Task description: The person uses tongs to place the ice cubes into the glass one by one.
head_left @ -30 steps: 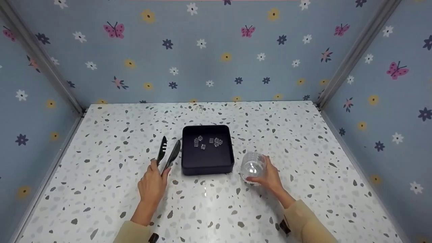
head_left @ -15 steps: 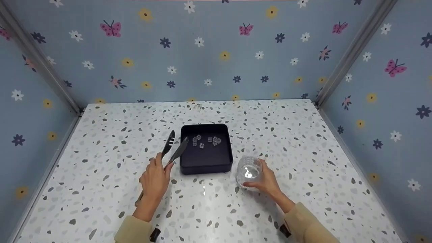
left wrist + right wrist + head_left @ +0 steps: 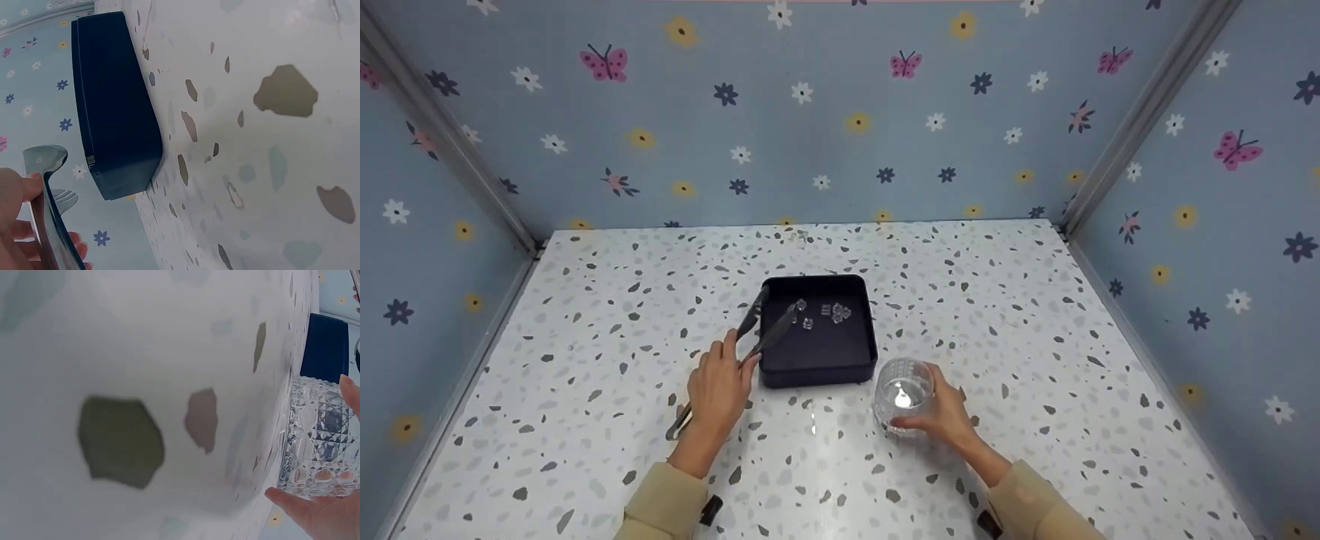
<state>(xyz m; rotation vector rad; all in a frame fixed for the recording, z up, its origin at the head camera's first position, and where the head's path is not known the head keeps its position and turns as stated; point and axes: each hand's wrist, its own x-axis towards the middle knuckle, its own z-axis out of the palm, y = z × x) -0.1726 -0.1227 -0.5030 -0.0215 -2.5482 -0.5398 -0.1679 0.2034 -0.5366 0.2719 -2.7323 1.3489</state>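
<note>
My left hand (image 3: 720, 388) grips a pair of metal tongs (image 3: 774, 333) around their middle. One arm's tip reaches over the left side of a dark square tray (image 3: 817, 358), the other lies at its left rim; the tips stand apart. Inside the tray lie several small clear cubes (image 3: 838, 312), some partly hidden behind the tongs. In the left wrist view the tongs (image 3: 48, 219) show shiny beside the tray's outer wall (image 3: 115, 101). My right hand (image 3: 949, 412) holds a clear cut-glass tumbler (image 3: 896, 375), thumb in front and fingers behind; its faceted wall (image 3: 323, 433) fills the right wrist view's edge.
A white speckled table (image 3: 997, 300) carries everything. Blue flowered panels (image 3: 810, 112) rise at the back and both sides, with grey metal posts (image 3: 1155, 112) in the corners.
My left hand has moved right and forward, bringing the tongs from beside the tray to over its left side. My right hand and the tumbler have shifted slightly left and nearer.
</note>
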